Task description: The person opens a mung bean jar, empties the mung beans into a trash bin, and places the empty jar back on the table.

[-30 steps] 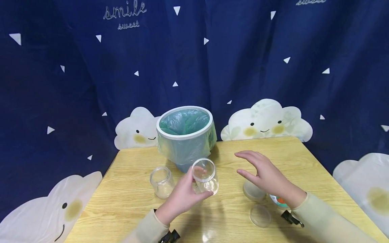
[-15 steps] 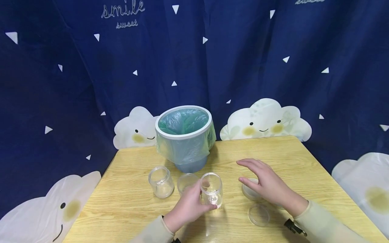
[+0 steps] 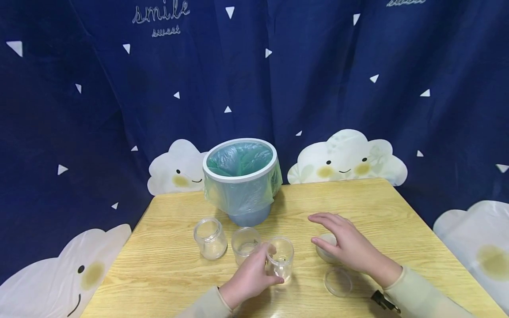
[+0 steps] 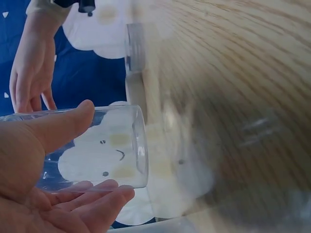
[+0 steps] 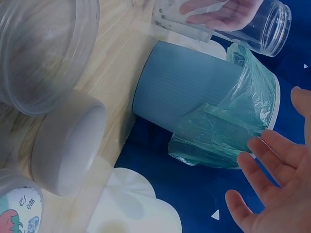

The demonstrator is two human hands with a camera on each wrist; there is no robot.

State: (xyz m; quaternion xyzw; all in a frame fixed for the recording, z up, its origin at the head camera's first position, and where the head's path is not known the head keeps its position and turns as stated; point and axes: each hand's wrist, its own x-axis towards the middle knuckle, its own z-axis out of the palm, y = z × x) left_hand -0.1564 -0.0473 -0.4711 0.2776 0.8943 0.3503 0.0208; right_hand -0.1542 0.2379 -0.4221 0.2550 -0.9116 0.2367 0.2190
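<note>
My left hand (image 3: 251, 274) grips a clear, open-topped jar (image 3: 283, 268), thumb on one side and fingers on the other. In the left wrist view the base of this jar (image 4: 127, 145) is close to the tabletop; whether it touches, I cannot tell. Left of it stand two more clear jars, one beside the hand (image 3: 243, 247) and another farther left (image 3: 211, 245). My right hand (image 3: 351, 247) hovers with fingers spread and nothing in them. Below it lie a whitish round lid (image 5: 68, 143), a clear lid (image 5: 46, 53) and a lid with a printed fruit label (image 5: 18, 213).
A blue bin (image 3: 249, 216) lined with a green plastic bag (image 3: 238, 196) stands behind the jars. The wooden table (image 3: 159, 274) reaches back to a dark blue curtain (image 3: 338, 66) with clouds and white triangles.
My left hand has lowered the jar and moved slightly right and nearer, uncovering the middle jar. The right hand has dropped a little and stays empty.
</note>
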